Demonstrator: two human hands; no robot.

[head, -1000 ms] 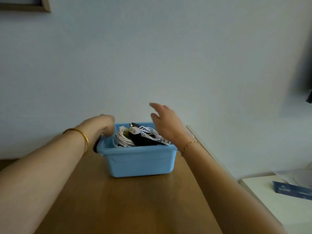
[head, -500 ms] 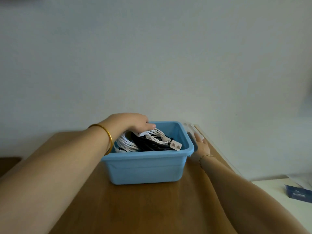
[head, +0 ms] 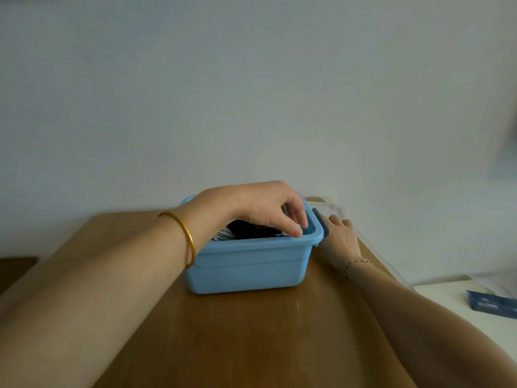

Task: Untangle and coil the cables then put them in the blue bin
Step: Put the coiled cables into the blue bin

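The blue bin (head: 251, 264) stands at the centre of the frame on a wooden table (head: 251, 337), its long axis running left to right across the picture. The cables (head: 246, 229), black and white, lie inside it; only a strip of them shows, under the wrist.

The left hand (head: 251, 205) reaches in from the lower left and arches over the bin, its fingers curled down into the bin's right end with the tips on the cables. Whether they pinch a strand or only press it down, I cannot tell. The right hand (head: 342, 236) lies outside the bin, just beside its right short wall, released, with the fingers stretched toward the upper right. A small dark piece (head: 319, 219) shows between that wall's rim and the hand; what it is cannot be made out.

So the cables are straight below the left hand and across a wall from the right. The left hand is the nearer; the right looks placed to steady the bin. No cable shows on the table, so the task seems near its end, with only tucking left
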